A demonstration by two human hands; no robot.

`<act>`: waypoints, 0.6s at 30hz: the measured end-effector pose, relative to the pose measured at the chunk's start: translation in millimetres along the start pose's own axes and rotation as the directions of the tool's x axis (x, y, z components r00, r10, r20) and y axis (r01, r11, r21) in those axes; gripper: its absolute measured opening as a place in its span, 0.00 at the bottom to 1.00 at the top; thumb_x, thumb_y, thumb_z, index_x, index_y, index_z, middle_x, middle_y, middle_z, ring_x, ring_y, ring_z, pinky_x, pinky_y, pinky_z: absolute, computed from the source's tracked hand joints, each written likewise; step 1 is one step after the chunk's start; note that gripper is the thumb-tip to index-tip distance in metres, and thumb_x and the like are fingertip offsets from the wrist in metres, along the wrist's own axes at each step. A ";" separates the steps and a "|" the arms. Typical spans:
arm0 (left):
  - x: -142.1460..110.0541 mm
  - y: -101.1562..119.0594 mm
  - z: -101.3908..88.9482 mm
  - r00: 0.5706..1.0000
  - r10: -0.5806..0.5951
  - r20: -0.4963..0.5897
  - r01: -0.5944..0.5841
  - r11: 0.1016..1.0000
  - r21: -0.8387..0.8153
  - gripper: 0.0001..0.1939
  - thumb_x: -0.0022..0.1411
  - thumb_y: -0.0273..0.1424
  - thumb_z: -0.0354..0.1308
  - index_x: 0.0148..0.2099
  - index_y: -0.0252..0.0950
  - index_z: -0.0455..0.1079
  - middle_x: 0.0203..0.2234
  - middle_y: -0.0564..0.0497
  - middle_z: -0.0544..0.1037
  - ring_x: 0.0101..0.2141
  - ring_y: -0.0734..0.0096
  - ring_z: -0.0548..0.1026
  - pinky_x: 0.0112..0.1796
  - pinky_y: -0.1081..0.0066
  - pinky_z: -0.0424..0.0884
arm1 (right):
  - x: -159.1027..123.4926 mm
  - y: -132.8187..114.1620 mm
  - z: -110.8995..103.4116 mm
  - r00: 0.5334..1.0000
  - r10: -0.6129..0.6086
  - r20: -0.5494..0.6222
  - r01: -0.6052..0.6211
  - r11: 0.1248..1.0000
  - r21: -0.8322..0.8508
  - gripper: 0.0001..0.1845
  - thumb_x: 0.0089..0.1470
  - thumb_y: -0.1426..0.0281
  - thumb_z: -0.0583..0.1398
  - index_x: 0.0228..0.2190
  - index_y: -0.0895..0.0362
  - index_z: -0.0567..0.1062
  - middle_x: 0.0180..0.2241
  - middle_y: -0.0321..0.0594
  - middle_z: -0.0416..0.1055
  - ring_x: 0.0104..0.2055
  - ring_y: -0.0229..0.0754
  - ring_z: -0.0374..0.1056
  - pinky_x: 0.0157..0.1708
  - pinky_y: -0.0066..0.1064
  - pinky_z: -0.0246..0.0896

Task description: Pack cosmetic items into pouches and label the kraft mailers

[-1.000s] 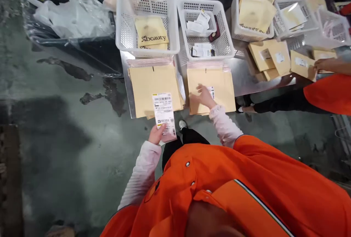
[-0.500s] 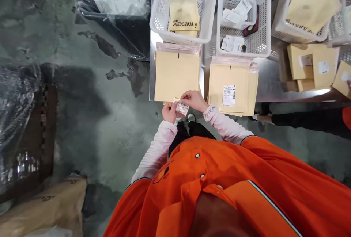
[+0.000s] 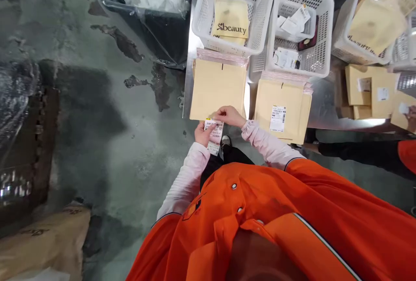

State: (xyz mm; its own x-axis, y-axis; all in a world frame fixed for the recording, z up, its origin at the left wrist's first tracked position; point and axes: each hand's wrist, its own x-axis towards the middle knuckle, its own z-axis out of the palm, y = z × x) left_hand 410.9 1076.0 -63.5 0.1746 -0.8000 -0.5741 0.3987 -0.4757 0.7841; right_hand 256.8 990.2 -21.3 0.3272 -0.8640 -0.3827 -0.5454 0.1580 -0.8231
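Note:
A printed shipping label [image 3: 216,132] hangs at the table's near edge, its face towards me. My left hand [image 3: 203,134] pinches its left side, thumb lying over the print. At the label's top edge my right hand [image 3: 229,115] is closed, thumb and fingertips together on it. Just beyond both hands lies a plain tan padded mailer [image 3: 218,86] with a pink bubble-wrap flap at its far end. To the right, a second stack of padded mailers [image 3: 264,103] has a white label [image 3: 277,118] stuck on the top one.
Behind the mailers stand a white basket [image 3: 203,30] holding "beauty" mailers and another basket [image 3: 329,34] with labels and small items. A black-lined bin [image 3: 152,34] is at left. At right, another person's hand [image 3: 411,116] is by labelled mailers [image 3: 383,84].
The label now hangs straighter and shows more of its length, with a lower white part visible. My view has shifted, so the table and baskets sit further right.

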 end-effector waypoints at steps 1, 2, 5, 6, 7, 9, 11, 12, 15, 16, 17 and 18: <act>1.2 0.7 -1.3 0.999 -0.029 0.027 0.029 0.999 0.028 0.30 0.26 0.43 0.81 0.30 0.34 0.74 0.24 0.52 0.80 0.27 0.69 0.77 0.32 0.70 0.73 | 3.2 -0.9 -1.2 0.997 -0.014 -0.072 0.011 0.999 -0.050 0.11 0.56 0.65 0.67 0.29 0.61 0.79 0.31 0.41 0.77 0.33 0.39 0.70 0.37 0.29 0.63; 2.3 0.8 -2.9 0.997 -0.062 0.048 0.059 0.997 0.052 0.30 0.25 0.42 0.81 0.29 0.34 0.73 0.23 0.52 0.80 0.26 0.69 0.77 0.31 0.70 0.73 | 7.8 -2.5 -3.8 0.991 -0.031 -0.129 0.017 0.994 -0.108 0.11 0.57 0.65 0.66 0.30 0.61 0.79 0.33 0.42 0.77 0.35 0.39 0.70 0.38 0.29 0.63; 4.9 -0.8 -6.7 0.994 -0.100 0.045 0.098 0.995 0.035 0.30 0.25 0.43 0.81 0.29 0.35 0.72 0.23 0.51 0.80 0.25 0.68 0.77 0.31 0.69 0.74 | 22.3 -8.4 -13.3 0.992 -0.062 -0.107 0.039 0.978 -0.206 0.13 0.54 0.63 0.70 0.33 0.61 0.80 0.38 0.44 0.78 0.36 0.39 0.70 0.39 0.30 0.63; 5.4 -1.4 -7.0 0.996 -0.080 0.025 0.080 0.997 0.006 0.30 0.27 0.43 0.80 0.30 0.35 0.72 0.24 0.51 0.80 0.25 0.67 0.78 0.31 0.68 0.75 | 24.6 -9.6 -14.4 0.998 -0.057 -0.041 0.048 0.980 -0.192 0.15 0.51 0.62 0.72 0.34 0.61 0.80 0.39 0.44 0.78 0.35 0.39 0.70 0.37 0.29 0.63; 5.9 -1.8 -6.7 0.999 -0.049 0.006 0.050 0.999 -0.018 0.29 0.28 0.43 0.80 0.31 0.35 0.72 0.24 0.51 0.81 0.26 0.66 0.78 0.32 0.67 0.75 | 24.7 -10.1 -13.6 0.998 -0.048 0.039 0.053 0.987 -0.154 0.18 0.48 0.61 0.73 0.34 0.61 0.80 0.38 0.43 0.79 0.33 0.38 0.70 0.36 0.29 0.63; 7.4 -1.8 -5.6 1.000 0.019 -0.012 -0.019 0.999 -0.029 0.29 0.32 0.44 0.79 0.32 0.35 0.71 0.25 0.51 0.80 0.27 0.66 0.79 0.34 0.67 0.76 | 18.4 -8.7 -6.4 0.982 -0.035 0.187 0.040 0.999 -0.022 0.19 0.46 0.59 0.74 0.32 0.61 0.80 0.33 0.40 0.79 0.31 0.38 0.71 0.34 0.28 0.63; 10.1 -0.9 -5.0 0.997 0.072 -0.013 -0.072 0.997 -0.007 0.28 0.36 0.45 0.78 0.34 0.35 0.72 0.27 0.51 0.81 0.29 0.66 0.80 0.36 0.67 0.76 | 7.5 -5.1 3.7 0.972 -0.030 0.232 0.003 0.994 0.114 0.18 0.48 0.58 0.72 0.29 0.61 0.79 0.29 0.38 0.77 0.31 0.38 0.71 0.33 0.27 0.63; 12.0 -0.6 -5.4 0.997 0.076 0.000 -0.076 0.997 0.012 0.27 0.37 0.45 0.78 0.35 0.35 0.72 0.28 0.50 0.81 0.31 0.65 0.80 0.37 0.67 0.76 | 2.9 -3.1 7.8 0.979 -0.027 0.204 -0.004 0.989 0.148 0.18 0.49 0.58 0.71 0.28 0.61 0.79 0.28 0.38 0.77 0.31 0.39 0.71 0.33 0.28 0.64; 18.4 -1.9 -9.1 0.994 -0.059 0.096 0.048 0.993 0.110 0.29 0.33 0.43 0.80 0.36 0.34 0.76 0.29 0.46 0.83 0.32 0.62 0.81 0.38 0.64 0.77 | 3.9 1.4 8.9 0.999 -0.036 -0.003 0.036 0.999 0.016 0.13 0.53 0.62 0.69 0.28 0.60 0.79 0.33 0.41 0.78 0.36 0.41 0.72 0.39 0.31 0.67; 19.9 -3.7 -11.1 0.984 -0.130 0.125 0.112 0.983 0.146 0.30 0.30 0.42 0.81 0.35 0.34 0.77 0.30 0.45 0.84 0.32 0.59 0.81 0.39 0.62 0.77 | 10.9 2.1 5.2 0.995 -0.048 -0.084 0.040 0.995 -0.086 0.10 0.55 0.64 0.68 0.29 0.59 0.80 0.36 0.43 0.78 0.40 0.43 0.73 0.44 0.34 0.67; 20.5 -6.3 -13.4 0.970 -0.198 0.142 0.172 0.969 0.176 0.30 0.28 0.41 0.82 0.34 0.34 0.78 0.30 0.44 0.84 0.33 0.57 0.82 0.40 0.60 0.78 | 21.1 2.5 0.1 0.985 -0.060 -0.165 0.028 0.981 -0.194 0.08 0.56 0.66 0.68 0.30 0.59 0.80 0.40 0.44 0.77 0.45 0.46 0.72 0.49 0.37 0.67; 19.7 -9.8 -16.3 0.958 -0.250 0.144 0.220 0.956 0.195 0.30 0.25 0.40 0.82 0.33 0.34 0.78 0.30 0.43 0.85 0.34 0.54 0.82 0.42 0.58 0.78 | 33.7 2.8 -5.9 0.968 -0.065 -0.241 -0.008 0.957 -0.289 0.07 0.57 0.67 0.67 0.31 0.59 0.81 0.45 0.46 0.76 0.50 0.49 0.71 0.53 0.41 0.66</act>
State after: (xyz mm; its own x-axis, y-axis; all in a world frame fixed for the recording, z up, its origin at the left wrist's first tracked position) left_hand 425.2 1070.8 -86.3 -0.0618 -0.6998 -0.7116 0.2439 -0.7020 0.6692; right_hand 261.8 958.7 -34.0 0.1665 -0.9621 -0.2159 -0.7476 0.0196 -0.6638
